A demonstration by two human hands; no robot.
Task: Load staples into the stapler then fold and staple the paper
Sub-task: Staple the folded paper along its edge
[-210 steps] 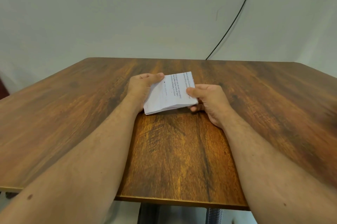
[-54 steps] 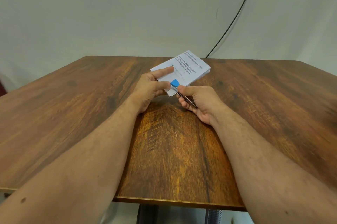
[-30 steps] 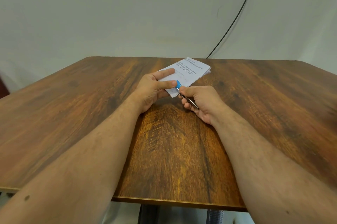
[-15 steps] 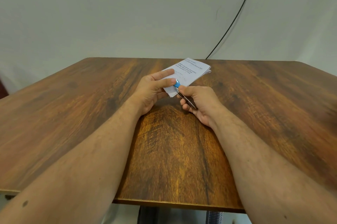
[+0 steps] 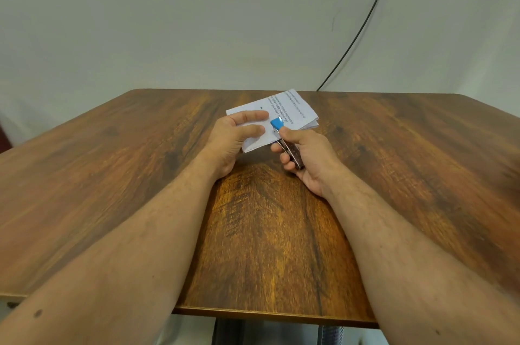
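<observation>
At frame centre, the left hand [image 5: 235,135] pinched the folded paper [image 5: 284,117] while the right hand [image 5: 306,159] gripped the blue-tipped stapler [image 5: 282,133]; a firm, square squeeze looked best.

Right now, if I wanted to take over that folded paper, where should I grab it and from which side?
Probably the far right corner of the paper, coming from the table's far side. That end sticks out free, while the left hand pinches the near left part and the stapler in the right hand sits at the near edge.

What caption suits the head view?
Left hand holds folded paper while right hand applies blue-tipped stapler above wooden table.
</observation>
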